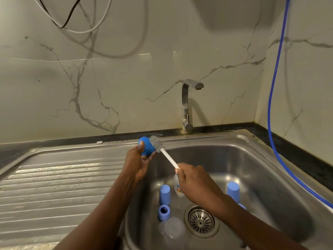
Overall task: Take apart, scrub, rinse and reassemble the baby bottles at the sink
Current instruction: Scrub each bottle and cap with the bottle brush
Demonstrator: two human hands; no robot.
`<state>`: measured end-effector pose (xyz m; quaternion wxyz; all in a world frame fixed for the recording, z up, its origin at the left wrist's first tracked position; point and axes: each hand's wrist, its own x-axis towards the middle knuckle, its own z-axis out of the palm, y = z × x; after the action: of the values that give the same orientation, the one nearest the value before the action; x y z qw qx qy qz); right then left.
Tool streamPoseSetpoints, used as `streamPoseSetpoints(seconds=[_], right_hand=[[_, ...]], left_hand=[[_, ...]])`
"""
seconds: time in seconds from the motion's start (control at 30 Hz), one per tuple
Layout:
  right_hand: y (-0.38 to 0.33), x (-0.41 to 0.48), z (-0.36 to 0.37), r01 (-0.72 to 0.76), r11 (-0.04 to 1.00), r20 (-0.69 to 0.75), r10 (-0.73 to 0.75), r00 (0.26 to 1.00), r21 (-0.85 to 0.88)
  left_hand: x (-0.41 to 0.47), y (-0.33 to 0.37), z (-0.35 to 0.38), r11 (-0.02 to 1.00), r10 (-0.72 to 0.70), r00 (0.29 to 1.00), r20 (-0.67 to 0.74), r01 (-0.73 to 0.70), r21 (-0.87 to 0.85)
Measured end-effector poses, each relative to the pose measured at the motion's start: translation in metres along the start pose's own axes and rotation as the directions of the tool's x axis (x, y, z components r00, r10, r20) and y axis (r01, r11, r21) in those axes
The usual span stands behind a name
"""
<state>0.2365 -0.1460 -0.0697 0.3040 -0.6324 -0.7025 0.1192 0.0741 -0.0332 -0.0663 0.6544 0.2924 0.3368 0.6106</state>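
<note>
My left hand (137,162) grips a bright blue bottle cap (146,146) above the sink's left rim. My right hand (193,181) holds the white handle of a bottle brush (168,157), whose grey bristle head presses against the cap. Down in the sink basin (252,168) stand two pale blue caps (164,194) (233,191). A pale blue screw ring (164,212) sits in front of the left one. A clear bottle (173,229) lies beside the drain. Another clear bottle (177,186) with a printed label is partly hidden behind my right hand.
A steel tap (187,105) rises behind the basin with its spout turned right; no water runs. The ribbed drainboard (63,186) stretches left. The drain strainer (201,221) is in the basin floor. A blue hose (275,87) hangs along the right wall. Cables dangle top left.
</note>
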Motion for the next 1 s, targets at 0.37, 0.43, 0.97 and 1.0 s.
streamPoseSetpoints(seconds=[0.37,0.43,0.97,1.0], right_hand=[[0.014,0.007,-0.005,-0.073,0.997,-0.037,0.072,0.997,-0.009],[0.010,0.006,-0.004,-0.049,0.999,-0.050,0.049,0.998,0.001],[-0.001,-0.002,-0.006,-0.054,0.996,-0.009,0.055,0.998,0.071],[0.000,0.000,-0.008,-0.058,0.995,-0.022,0.060,0.998,0.087]], left_hand=[[-0.007,-0.008,0.016,0.990,-0.098,0.984,0.147,0.081,0.116],[-0.006,-0.009,0.018,0.990,-0.044,0.990,0.135,0.025,0.140],[-0.010,0.002,0.007,0.989,-0.137,0.974,0.182,0.146,-0.034],[-0.011,0.002,0.008,0.988,-0.150,0.970,0.192,0.156,-0.015]])
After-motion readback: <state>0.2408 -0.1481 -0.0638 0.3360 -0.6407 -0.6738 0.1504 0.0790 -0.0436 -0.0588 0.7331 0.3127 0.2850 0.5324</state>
